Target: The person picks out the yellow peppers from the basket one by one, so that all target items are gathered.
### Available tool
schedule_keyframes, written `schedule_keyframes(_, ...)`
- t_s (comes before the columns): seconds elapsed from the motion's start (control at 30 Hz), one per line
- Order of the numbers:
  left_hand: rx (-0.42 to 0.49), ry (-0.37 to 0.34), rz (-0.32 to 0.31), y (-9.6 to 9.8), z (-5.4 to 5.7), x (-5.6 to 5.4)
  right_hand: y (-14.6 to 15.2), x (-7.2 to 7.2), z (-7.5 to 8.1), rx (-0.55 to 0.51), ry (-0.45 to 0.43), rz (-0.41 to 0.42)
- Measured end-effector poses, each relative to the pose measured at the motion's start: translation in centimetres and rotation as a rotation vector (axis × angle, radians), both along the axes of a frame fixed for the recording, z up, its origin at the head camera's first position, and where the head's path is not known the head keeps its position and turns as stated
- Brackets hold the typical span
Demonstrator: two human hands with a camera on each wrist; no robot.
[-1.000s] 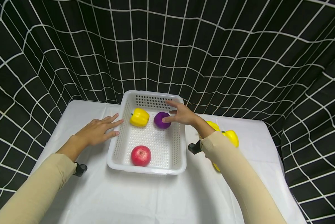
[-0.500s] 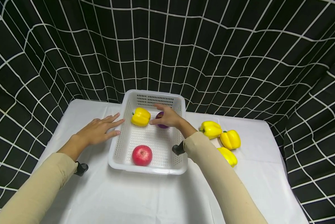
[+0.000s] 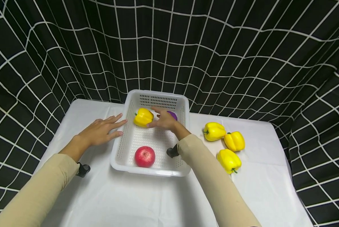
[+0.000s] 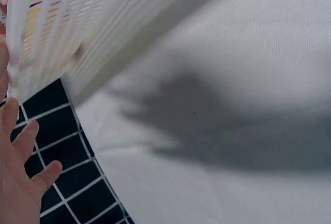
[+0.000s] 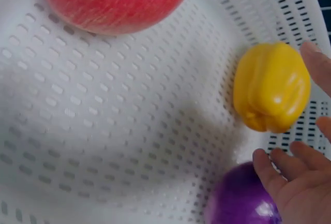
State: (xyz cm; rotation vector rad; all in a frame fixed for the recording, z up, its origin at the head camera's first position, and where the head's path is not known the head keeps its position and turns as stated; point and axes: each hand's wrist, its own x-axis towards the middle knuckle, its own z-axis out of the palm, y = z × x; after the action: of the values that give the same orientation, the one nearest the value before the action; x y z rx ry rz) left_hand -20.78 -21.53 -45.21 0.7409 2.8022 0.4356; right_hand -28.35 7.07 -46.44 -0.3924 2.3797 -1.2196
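Observation:
A white plastic basket (image 3: 151, 172) holds a yellow bell pepper (image 3: 143, 117), a round glossy purple vegetable (image 3: 174, 115) and a red apple (image 3: 145, 156). My right hand (image 3: 166, 121) is inside the basket, over the purple vegetable and mostly covering it in the head view. Its fingers are spread on the right of the pepper; in the right wrist view the fingers (image 5: 318, 66) come close to the pepper (image 5: 271, 87), with no grip on it. My left hand (image 3: 101, 130) lies with fingers spread at the basket's left rim, its fingertips at the rim.
Right of the basket, three more yellow bell peppers lie on the white tablecloth: a rear one (image 3: 214, 131), a right one (image 3: 234, 141) and a front one (image 3: 229, 160). A black curtain (image 3: 169, 50) with white grid lines stands behind and at both sides.
My right hand has moved left inside the basket, from the purple vegetable toward the yellow bell pepper. The loose peppers have come into full view. My left hand stays at the rim.

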Motion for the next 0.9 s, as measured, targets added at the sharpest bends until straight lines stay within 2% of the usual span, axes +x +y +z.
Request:
schedule_keyframes(0.33,0.002,-0.015,-0.002,0.0,0.1,-0.1,-1.5,0.0,-1.7,-0.008,-0.005,-0.016)
schedule_keyframes(0.67,0.01,-0.01,0.003,-0.4,-0.2,0.0,-3.2,0.3,-3.0,-0.162,0.033,-0.033)
schedule_keyframes(0.9,0.028,-0.003,-0.006,-0.1,-0.2,-0.1,-3.1,0.3,-3.4,-0.11,0.09,-0.085)
